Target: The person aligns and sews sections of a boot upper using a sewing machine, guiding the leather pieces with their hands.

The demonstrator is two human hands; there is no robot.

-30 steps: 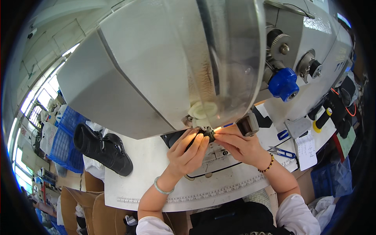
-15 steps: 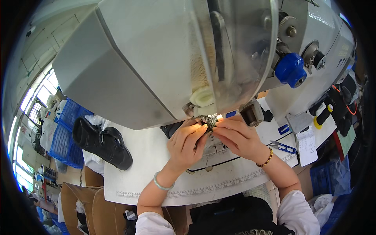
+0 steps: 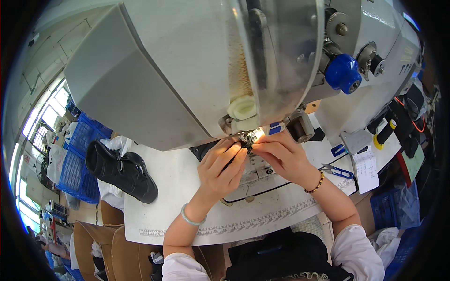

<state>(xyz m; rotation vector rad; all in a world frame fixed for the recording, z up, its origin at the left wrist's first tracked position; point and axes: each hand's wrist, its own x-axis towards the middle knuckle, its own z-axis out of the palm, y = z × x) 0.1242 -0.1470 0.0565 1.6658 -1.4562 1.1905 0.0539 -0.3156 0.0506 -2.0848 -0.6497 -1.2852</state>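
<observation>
big grey-white sewing machine head (image 3: 187, 70) fills the top half of the frame and blocks most of the view of the needle area. both hands sit just under it at frame centre.

left hand (image 3: 220, 166): fingers curled together, tips pressed onto a small dark workpiece (image 3: 245, 144) right at the lit spot under the machine. pale green bangle (image 3: 191, 216) on that wrist. right hand (image 3: 281, 157): fingers drawn close, thumb and forefinger tips meeting at the same dark piece from the right side. looks like a pinch, but the piece is too small and too glared out to tell how much of it is gripped. beaded bracelet (image 3: 315, 182) on that wrist.

workpiece location: centre of frame, between the two sets of fingertips, on the machine bed (image 3: 255, 175), directly below the cream-coloured plastic part (image 3: 243, 108) of the head.

around it:
- white table (image 3: 164, 196) with a ruler scale printed along its lower edge
- black boot (image 3: 119, 169) lying on its side, left of centre, well apart from the hands
- blue crates (image 3: 77, 154) at far left behind the boot
- blue-handled snips (image 3: 338, 171) on the table just right of the right wrist
- blue knob (image 3: 343, 73) on the machine, upper right
- yellow-and-black handled tool (image 3: 385, 133) at right edge
- paper sheet (image 3: 364, 168) beside the snips
- cardboard boxes (image 3: 101, 248) lower left
</observation>
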